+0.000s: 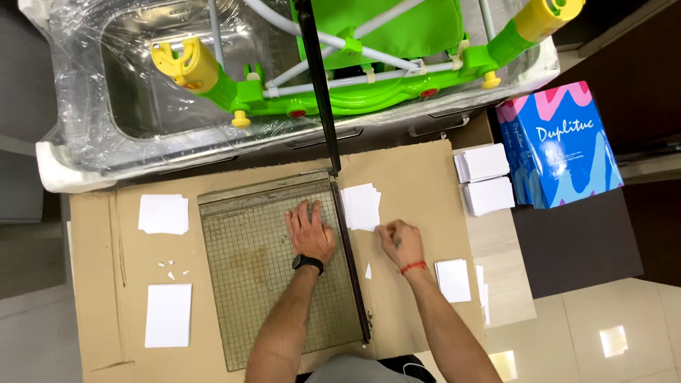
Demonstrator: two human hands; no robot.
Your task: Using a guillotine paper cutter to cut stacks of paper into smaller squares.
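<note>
The left hand (310, 230), a black watch on its wrist, lies flat with fingers spread on the paper cutter (269, 284), holding nothing. The cutter sits on a sheet of brown cardboard (411, 170) laid over a table, with pale floor tiles to the cutter's right. The right hand (399, 241), just right of the cutter's raised blade arm (319, 85), pinches the lower corner of a small stack of white cards (362, 206) lying against the cutter's right edge; its fingertips touch the stack.
</note>
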